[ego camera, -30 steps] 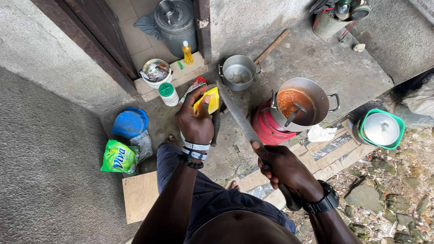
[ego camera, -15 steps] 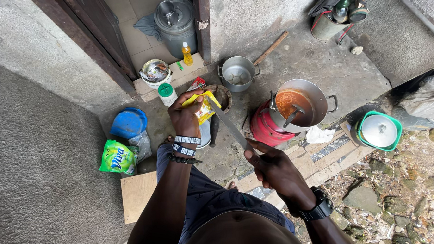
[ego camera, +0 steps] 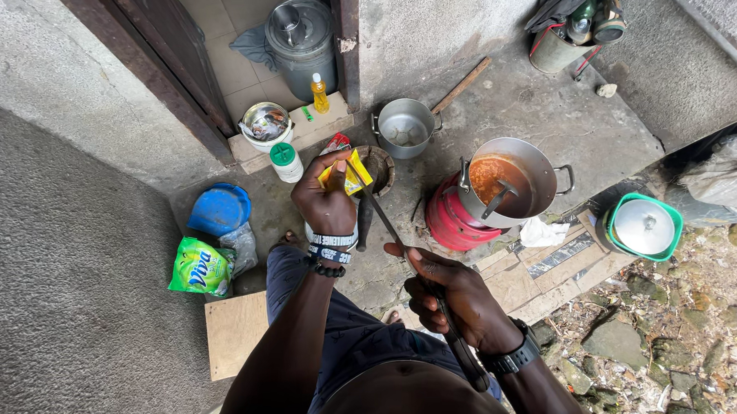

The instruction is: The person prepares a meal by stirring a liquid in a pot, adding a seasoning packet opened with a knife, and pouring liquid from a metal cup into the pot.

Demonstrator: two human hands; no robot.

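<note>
Now I see my left hand (ego camera: pixel 326 202) closed around a small yellow sachet (ego camera: pixel 347 173), held up above the concrete floor (ego camera: pixel 496 105). My right hand (ego camera: pixel 453 294) is gripped firmly on the handle of a long knife (ego camera: pixel 385 219), and the blade tip is touching the sachet. Just beside them, a pot of orange stew (ego camera: pixel 506 178) stands on a red stove (ego camera: pixel 450 216). An empty small pot (ego camera: pixel 405 126) sits near the doorway.
</note>
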